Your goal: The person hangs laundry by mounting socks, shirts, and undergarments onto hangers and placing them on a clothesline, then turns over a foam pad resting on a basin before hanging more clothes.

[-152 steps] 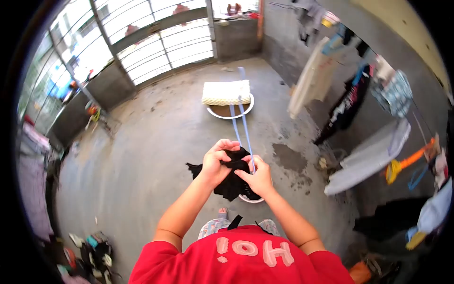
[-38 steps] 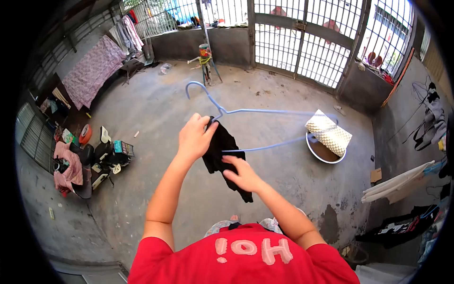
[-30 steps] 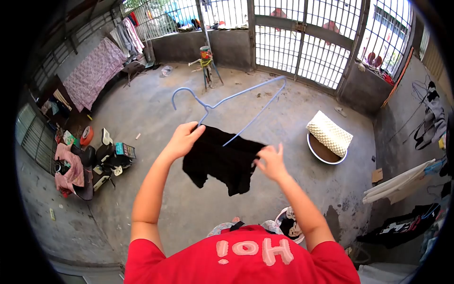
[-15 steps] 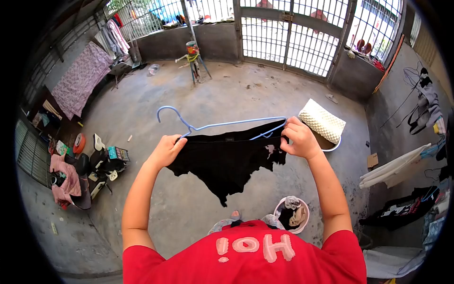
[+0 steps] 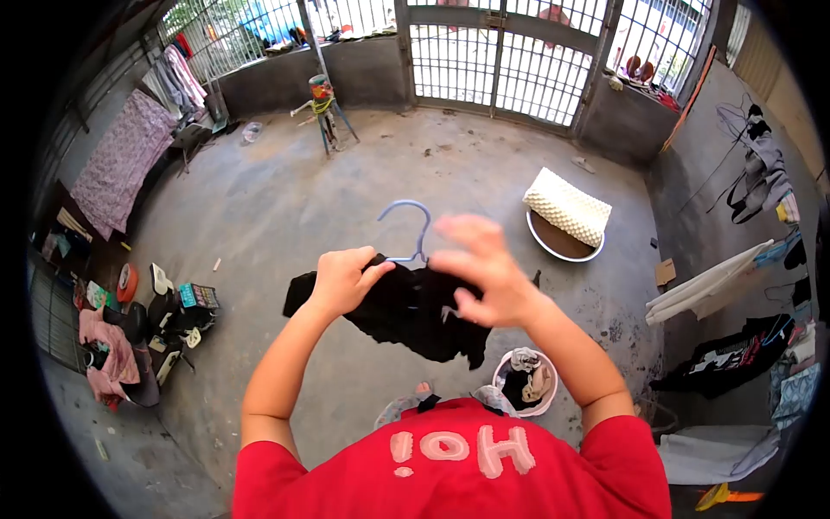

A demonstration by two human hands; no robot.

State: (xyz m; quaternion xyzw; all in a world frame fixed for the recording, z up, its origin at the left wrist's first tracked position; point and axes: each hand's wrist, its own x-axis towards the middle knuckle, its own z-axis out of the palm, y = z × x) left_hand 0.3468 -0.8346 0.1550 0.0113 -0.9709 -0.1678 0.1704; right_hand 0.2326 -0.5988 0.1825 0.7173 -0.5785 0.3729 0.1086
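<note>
A pair of black underpants (image 5: 415, 324) with a small pale print hangs bunched on a blue hanger (image 5: 423, 227), whose hook points up. My left hand (image 5: 344, 281) is closed on the waistband beside the hanger's neck, thumb and fingers pinched together. My right hand (image 5: 488, 272), smeared by motion, is just right of the hanger's neck with its fingers apart, in front of the cloth. Most of the hanger's bar is hidden by the cloth and hands.
Below my right forearm stands a pink basin (image 5: 552, 396) holding clothes. Farther off, a white-rimmed basin (image 5: 568, 257) carries a cream bumpy pillow (image 5: 568, 208). A scooter (image 5: 164, 316) stands at the left, clothes (image 5: 726, 359) hang at the right, and a barred gate (image 5: 497, 73) lies ahead.
My right hand has let go of the hanger's end and swung left, its fingers opening. The hanger has turned, its hook now nearer the middle, and the stretched underpants have bunched up.
</note>
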